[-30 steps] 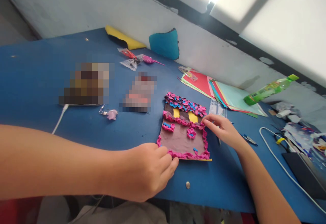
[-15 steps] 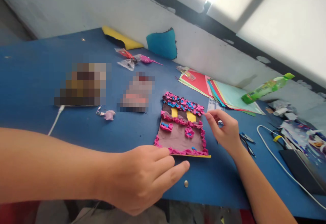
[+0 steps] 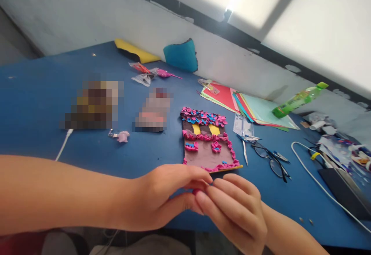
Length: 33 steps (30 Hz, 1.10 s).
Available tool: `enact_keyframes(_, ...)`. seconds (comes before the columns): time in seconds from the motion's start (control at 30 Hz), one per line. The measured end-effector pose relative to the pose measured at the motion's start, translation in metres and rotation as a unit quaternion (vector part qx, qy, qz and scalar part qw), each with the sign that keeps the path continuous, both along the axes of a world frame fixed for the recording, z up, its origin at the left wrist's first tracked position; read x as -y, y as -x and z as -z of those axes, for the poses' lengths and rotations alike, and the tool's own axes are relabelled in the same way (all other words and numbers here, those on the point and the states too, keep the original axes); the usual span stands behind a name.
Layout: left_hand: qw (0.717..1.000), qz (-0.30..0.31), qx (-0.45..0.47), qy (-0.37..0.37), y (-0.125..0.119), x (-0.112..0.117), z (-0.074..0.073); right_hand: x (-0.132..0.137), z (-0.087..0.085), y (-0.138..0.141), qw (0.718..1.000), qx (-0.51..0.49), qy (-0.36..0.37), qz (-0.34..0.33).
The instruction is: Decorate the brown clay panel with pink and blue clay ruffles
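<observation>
Close to the table's front edge, my left hand and my right hand meet at their fingertips. Between them a small dark pink lump of modelling clay shows, mostly covered by the fingers, and both hands are closed around it. Just beyond the hands lies a clay-decorated panel shaped like a house front. It has a pink-and-blue petal roof, two yellow windows, two pink flower boxes and a ruffled pink border. My fingers hide part of its lower left edge.
Right of the panel lie a white craft knife, eyeglasses and a clear plastic case. Behind are coloured paper sheets and a green bottle. A pinkish charm lies left, and a white cable curves at right.
My right hand has left the panel's upper right edge and come down to my left hand. My left hand has turned and moved off the panel's lower edge. The glasses and knife are uncovered.
</observation>
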<state>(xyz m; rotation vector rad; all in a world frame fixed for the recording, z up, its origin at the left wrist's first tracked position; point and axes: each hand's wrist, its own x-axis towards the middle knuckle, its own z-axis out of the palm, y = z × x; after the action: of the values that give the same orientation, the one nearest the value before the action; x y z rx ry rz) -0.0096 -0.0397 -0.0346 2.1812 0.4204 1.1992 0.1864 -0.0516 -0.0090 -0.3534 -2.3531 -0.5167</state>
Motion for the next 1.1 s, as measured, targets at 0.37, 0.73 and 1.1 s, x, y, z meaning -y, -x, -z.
enact_keyframes(0.37,0.993,-0.026,-0.036,-0.108,-0.003,-0.006,-0.004,-0.011,-0.004,-0.004,0.996,0.01,0.062,-0.058)
enact_keyframes(0.73,0.971,-0.039,-0.137,-0.193,0.004,-0.016,-0.002,-0.027,-0.008,-0.037,0.99,-0.091,0.102,0.044)
enact_keyframes(1.1,0.951,-0.057,-0.2,-0.228,-0.002,-0.018,0.003,-0.066,-0.001,-0.061,0.948,-0.054,0.107,0.295)
